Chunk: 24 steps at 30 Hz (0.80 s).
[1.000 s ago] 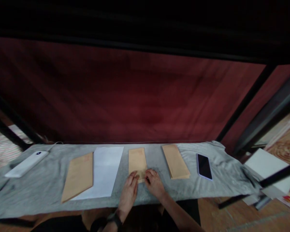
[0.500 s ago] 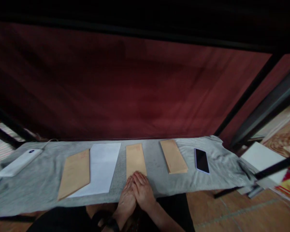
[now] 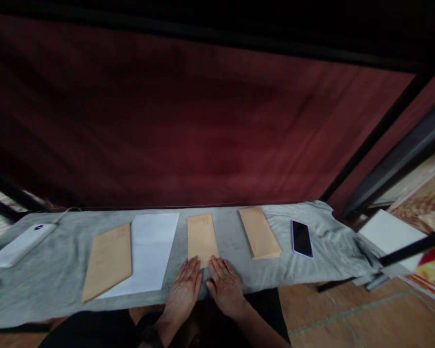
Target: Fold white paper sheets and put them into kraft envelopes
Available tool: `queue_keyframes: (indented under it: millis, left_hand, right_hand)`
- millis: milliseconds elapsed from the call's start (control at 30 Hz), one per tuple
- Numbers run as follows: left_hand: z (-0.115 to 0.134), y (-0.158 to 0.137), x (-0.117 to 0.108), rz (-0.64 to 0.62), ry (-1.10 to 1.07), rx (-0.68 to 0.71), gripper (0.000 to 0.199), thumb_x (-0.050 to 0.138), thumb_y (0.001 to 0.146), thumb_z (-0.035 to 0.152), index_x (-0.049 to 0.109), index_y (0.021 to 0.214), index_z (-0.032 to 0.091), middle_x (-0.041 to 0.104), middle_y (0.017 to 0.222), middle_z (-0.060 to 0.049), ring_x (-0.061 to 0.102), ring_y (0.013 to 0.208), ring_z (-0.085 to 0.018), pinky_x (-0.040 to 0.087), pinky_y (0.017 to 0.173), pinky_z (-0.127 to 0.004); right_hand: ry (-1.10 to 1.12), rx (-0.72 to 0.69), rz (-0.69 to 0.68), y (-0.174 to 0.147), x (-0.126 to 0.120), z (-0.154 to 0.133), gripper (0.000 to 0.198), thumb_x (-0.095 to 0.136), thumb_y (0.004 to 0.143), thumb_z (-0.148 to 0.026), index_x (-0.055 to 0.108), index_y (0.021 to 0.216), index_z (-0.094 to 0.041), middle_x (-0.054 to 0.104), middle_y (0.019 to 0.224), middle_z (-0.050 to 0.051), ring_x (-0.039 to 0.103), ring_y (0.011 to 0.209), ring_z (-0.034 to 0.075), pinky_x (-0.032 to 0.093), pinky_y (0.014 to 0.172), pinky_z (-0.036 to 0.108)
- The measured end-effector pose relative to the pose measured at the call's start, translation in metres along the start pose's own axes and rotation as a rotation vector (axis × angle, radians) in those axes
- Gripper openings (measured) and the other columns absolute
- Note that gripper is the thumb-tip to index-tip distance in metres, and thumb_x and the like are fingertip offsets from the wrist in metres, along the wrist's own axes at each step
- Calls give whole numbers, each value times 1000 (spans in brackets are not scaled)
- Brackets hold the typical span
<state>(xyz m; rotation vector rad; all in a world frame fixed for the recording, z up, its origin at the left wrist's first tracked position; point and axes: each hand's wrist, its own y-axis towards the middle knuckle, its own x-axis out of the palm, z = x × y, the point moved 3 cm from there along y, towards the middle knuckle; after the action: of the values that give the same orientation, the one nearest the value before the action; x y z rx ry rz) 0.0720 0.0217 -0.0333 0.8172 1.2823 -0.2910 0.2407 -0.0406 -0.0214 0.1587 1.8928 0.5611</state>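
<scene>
Both palms face down as I watch: the left hand (image 3: pixel 183 291) and the right hand (image 3: pixel 226 288) lie apart, fingers stretched out, tips at the near corners of the envelope (image 3: pixel 202 235). I see it flat on the grey cloth (image 3: pixel 239 272), between the white sheet (image 3: pixel 154 251) to its left and the envelope stack (image 3: pixel 260 233) to its right.

One head-worn view — facing forward and down; grey cloth (image 3: pixel 230 237) near below, red backdrop (image 3: pixel 210 140) beyond.
</scene>
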Motion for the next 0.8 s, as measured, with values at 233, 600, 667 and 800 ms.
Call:
queue_keyframes:
  millis: [233,600,667,800]
  left_hand:
    - [-13,101,36,-153,-31,7,54,28,105,38,42,153,19,41,160,-8,35,149,-24,31,120,-48]
    - [-56,187,70,-207,27,-206,63,23,103,45,35,156,15,35,163,-14,24,153,-30,18,122,-54]
    - [-59,187,71,-207,26,-205,61,23,103,44,33,158,18,35,163,-12,23,154,-29,17,123,-53]
    - [-55,169,69,-223,11,-156,62,22,103,44,31,158,16,38,162,-11,25,153,-25,16,124,-48]
  right_hand:
    - [-16,36,-28,2,7,-1,47,51,103,-47,52,146,-30,52,152,4,50,139,23,36,118,45]
    - [-13,53,-80,5,-3,-5,56,51,103,-45,36,155,-31,41,159,4,44,143,24,37,118,43]
    - [-14,53,-48,5,-4,-5,55,51,103,-45,37,155,-30,44,157,4,46,141,23,36,118,42]
    - [-9,46,11,5,-3,-7,53,52,103,-45,41,153,-29,48,155,5,47,141,23,34,119,43]
